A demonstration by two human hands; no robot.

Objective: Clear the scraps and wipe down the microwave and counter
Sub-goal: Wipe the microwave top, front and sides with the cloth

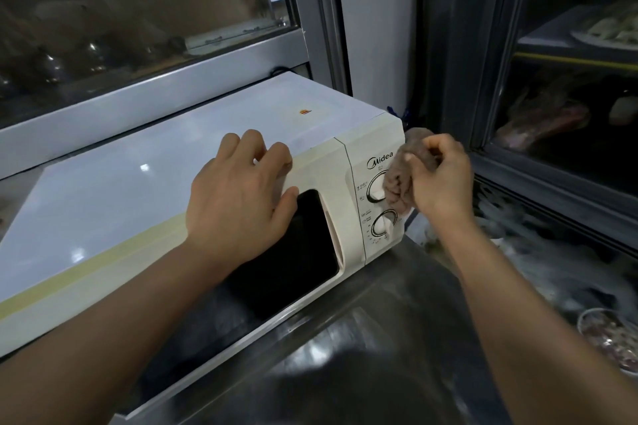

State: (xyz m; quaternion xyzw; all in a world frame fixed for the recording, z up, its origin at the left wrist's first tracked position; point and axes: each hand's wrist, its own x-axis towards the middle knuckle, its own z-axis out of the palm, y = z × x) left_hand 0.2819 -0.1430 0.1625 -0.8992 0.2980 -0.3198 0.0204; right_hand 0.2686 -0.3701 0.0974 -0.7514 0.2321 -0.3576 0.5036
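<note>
Head view: one microwave point(172, 183), left hand point(238, 197) spread atop, right hand point(440, 176) pinching one cloth point(402, 179) by two knobs point(378, 188).

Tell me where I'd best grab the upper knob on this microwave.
Pinch the upper knob by its raised central ridge, coming straight at the panel from the front. Its round rim is low; the ridge gives fingers purchase. The cloth in the right hand covers its right side now.

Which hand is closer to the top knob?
Right. The right hand presses a cloth against the top knob; the left hand rests over on the microwave door's top edge.
</note>
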